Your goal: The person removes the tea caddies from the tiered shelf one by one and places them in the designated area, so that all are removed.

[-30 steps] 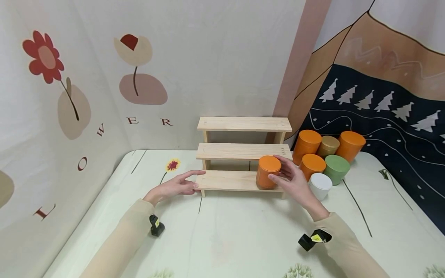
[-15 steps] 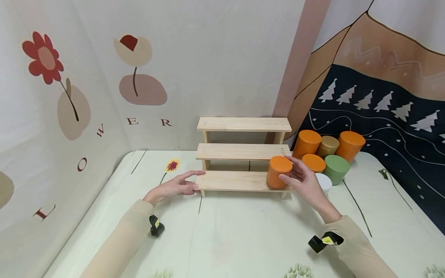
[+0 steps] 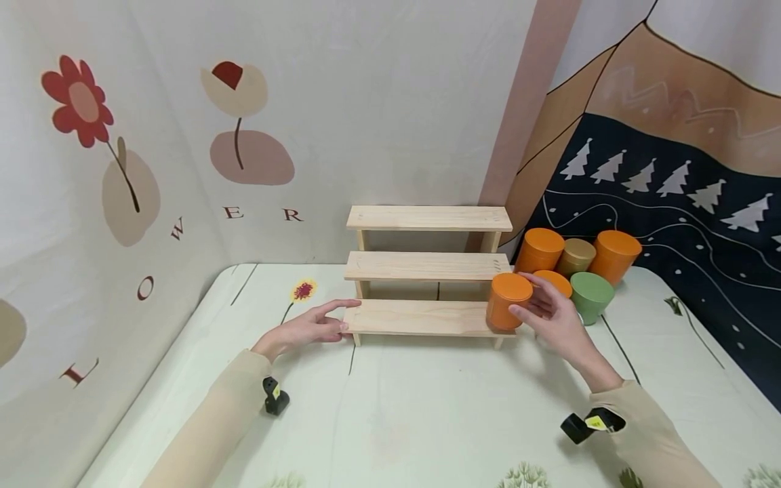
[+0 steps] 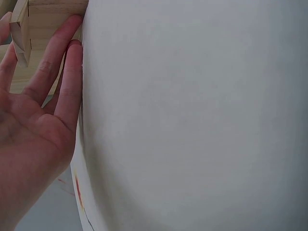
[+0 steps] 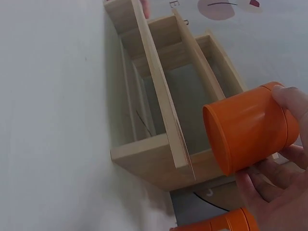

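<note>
A three-tier wooden display shelf (image 3: 421,317) stands against the back wall. My left hand (image 3: 308,325) holds the left end of its lowest board; in the left wrist view, two fingers (image 4: 71,82) reach along the wood below. My right hand (image 3: 561,332) grips an orange lidded canister (image 3: 510,302) from its right side, with the thumb in front. The canister is upright over the right end of the lowest board. A gap shows between its base and the board (image 5: 161,91) in the right wrist view.
Right of the shelf are more orange canisters (image 3: 616,256), a gold tin (image 3: 576,257) and a green canister (image 3: 590,297). A white jar there is mostly hidden by my right hand. A printed cloth (image 3: 403,420) covers the tabletop.
My right hand has moved the orange canister rightward along the lowest board to its right end. The hand now covers most of the white jar. My left hand has stayed in place.
</note>
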Demonstrator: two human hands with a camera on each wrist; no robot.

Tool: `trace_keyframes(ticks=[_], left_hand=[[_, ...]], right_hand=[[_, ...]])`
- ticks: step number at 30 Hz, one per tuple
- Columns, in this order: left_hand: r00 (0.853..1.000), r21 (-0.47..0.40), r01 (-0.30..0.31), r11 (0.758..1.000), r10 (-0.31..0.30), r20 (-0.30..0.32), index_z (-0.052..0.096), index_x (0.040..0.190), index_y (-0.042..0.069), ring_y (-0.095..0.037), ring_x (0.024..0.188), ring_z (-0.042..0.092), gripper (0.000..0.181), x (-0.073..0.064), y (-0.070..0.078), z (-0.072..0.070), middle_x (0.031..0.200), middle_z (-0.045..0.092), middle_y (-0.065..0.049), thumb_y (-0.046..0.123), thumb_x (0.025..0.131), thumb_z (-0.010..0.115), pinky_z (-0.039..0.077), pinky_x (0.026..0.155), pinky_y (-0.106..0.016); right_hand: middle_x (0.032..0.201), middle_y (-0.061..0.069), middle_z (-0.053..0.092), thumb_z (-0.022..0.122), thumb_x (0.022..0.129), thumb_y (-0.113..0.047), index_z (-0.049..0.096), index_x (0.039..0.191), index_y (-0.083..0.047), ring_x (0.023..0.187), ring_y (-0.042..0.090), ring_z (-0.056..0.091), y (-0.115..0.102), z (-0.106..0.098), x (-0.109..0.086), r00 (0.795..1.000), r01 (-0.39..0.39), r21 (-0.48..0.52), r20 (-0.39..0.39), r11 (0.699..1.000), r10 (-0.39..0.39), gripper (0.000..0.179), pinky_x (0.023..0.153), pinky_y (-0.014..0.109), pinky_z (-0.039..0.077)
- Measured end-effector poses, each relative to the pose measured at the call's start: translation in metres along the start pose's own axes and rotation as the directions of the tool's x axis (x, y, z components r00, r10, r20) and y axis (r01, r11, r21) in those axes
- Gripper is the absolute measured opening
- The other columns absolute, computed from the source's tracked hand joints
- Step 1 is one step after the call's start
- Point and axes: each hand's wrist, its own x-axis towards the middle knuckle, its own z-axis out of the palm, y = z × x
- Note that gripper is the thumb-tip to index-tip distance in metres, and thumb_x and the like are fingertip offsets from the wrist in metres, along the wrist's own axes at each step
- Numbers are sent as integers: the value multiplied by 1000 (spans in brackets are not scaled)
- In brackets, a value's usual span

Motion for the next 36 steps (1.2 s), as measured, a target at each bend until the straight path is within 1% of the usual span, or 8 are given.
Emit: trace_keyframes(ticks=[2,4,7,11,15,19,31,36], left_hand=[[1000,1,-4,1000,4,1,31,152,20,-26,117,56,60,0,0,0,121,63,-14,22,98,59,41,102,-42],[1000,5,-3,1000,3,0,31,152,21,-26,117,56,61,1,0,0,122,62,-14,23,98,59,42,102,-42],[1000,10,-4,1000,4,0,31,152,21,-25,117,56,61,1,0,0,123,62,-14,23,98,60,42,101,-41],[1000,8,-9,1000,9,2,31,152,21,-25,117,56,61,0,0,0,122,62,-14,22,98,59,42,101,-40],[1000,1,-12,1000,12,5,30,152,21,-26,118,55,60,0,0,0,122,62,-14,21,99,58,41,102,-41],[1000,1,-14,1000,14,9,30,152,20,-26,118,55,60,0,0,0,123,62,-14,21,99,58,41,102,-42],[1000,0,-8,1000,8,1,31,151,21,-25,118,55,60,0,-2,0,122,62,-14,21,98,59,42,102,-40],[1000,0,-13,1000,13,3,31,151,21,-27,118,55,59,0,-1,0,121,63,-15,20,99,58,41,102,-42]], right_hand=[[130,23,54,67,92,-11,39,144,-1,106,-2,53,1,-3,-1,1000,-3,3,-6,1000,3,60,90,12,42],[130,24,54,67,92,-11,39,144,-1,105,-5,52,2,-7,-2,1000,-2,6,-12,1000,2,60,90,11,42],[128,24,54,67,92,-10,40,143,-1,103,-5,53,4,-11,-3,1000,4,7,-25,1000,-4,58,89,11,42],[128,24,53,66,94,-13,38,144,-1,103,-4,52,6,-18,-5,999,-7,-12,-32,1000,7,58,88,9,41],[132,23,51,64,95,-20,34,147,-4,106,1,51,6,-25,-6,999,-46,-40,-30,998,45,63,86,7,40],[135,22,49,65,95,-24,33,149,-7,108,6,50,6,-30,-7,996,-81,-65,-41,995,79,65,84,6,40],[135,24,49,63,96,-24,32,149,-5,105,-2,48,8,-42,-11,994,-88,-98,-75,991,81,65,83,5,39],[135,25,48,63,96,-24,32,149,-5,104,-5,48,8,-47,-13,992,-93,-112,-101,989,81,64,82,5,40]])
